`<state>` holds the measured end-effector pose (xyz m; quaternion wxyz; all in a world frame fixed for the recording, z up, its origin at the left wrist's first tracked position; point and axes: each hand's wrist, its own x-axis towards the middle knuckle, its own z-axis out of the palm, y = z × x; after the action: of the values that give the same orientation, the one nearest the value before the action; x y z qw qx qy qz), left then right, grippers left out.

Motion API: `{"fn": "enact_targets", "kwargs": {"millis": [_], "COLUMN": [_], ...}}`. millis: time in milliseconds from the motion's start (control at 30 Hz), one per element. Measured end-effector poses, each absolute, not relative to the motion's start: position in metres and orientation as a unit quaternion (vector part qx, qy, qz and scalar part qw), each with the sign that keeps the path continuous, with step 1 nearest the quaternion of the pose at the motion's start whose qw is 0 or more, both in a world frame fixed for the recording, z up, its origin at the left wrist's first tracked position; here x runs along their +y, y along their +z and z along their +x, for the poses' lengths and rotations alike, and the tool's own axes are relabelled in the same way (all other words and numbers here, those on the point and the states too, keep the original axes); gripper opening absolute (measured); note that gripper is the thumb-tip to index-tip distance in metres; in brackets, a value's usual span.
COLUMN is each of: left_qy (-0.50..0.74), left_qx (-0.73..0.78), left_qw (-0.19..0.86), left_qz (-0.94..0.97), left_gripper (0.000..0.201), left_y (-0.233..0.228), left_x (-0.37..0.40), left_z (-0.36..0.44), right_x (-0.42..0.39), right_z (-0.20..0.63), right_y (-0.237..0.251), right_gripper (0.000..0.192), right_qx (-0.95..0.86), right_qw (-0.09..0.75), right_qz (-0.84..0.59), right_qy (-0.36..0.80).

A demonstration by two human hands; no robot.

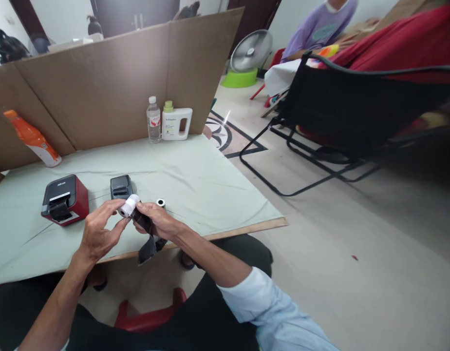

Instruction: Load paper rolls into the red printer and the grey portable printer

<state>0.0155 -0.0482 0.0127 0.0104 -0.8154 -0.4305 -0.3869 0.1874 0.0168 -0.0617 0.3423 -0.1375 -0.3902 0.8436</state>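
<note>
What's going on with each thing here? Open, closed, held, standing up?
paper roll: held between both hands' fingertips.
black strip: hanging from the right hand.
left hand: fingers pinching the roll.
red printer: on the table, lid looks shut.
black printer: on the table, untouched.
water bottle: upright, capped.
white jug: upright, capped.
orange bottle: leaning on the cardboard.

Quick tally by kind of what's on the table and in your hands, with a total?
Printers: 2, red one and black one
Paper rolls: 2, one held by both hands, one on the table
Bottles: 3, orange, clear, white jug
Black strip: 1, in the right hand
Total: 8
</note>
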Motion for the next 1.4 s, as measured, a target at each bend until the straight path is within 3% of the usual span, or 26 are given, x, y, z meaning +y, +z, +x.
{"fn": "enact_targets", "kwargs": {"millis": [167, 400, 600, 800, 1100, 1400], "left_qy": [-0.349, -0.318, -0.321, -0.285, -0.049, -0.072], "left_qx": [-0.416, -0.431, -0.438, -0.468, -0.494, -0.51], "left_qw": [0.095, 0.113, 0.09, 0.011, -0.07, -0.095], "left_qz": [-0.835, -0.837, -0.835, -0.836, -0.865, -0.852], "left_gripper": [0.032, 0.037, 0.032, 0.025, 0.03, 0.047], "left_y": [0.021, 0.028, 0.031, 0.027, -0.015, -0.032], "left_x": [-0.048, -0.055, -0.055, -0.052, -0.03, -0.023], "left_z": [0.013, 0.01, 0.009, -0.001, 0.004, 0.01], "right_x": [0.017, 0.014, 0.017, 0.032, 0.066, 0.12], "right_z": [0.19, 0.192, 0.2, 0.237, 0.257, 0.253], "right_y": [-0.061, -0.062, -0.055, -0.033, -0.045, -0.056], "right_gripper": [0.061, 0.055, 0.06, 0.058, 0.037, 0.035], "right_qx": [-0.411, -0.397, -0.447, -0.658, -0.602, -0.584], "right_qw": [0.326, 0.316, 0.281, 0.214, 0.509, 0.574], "right_qz": [-0.132, -0.137, -0.138, -0.167, -0.34, -0.378], "right_qy": [0.841, 0.851, 0.838, 0.703, 0.512, 0.432]}}
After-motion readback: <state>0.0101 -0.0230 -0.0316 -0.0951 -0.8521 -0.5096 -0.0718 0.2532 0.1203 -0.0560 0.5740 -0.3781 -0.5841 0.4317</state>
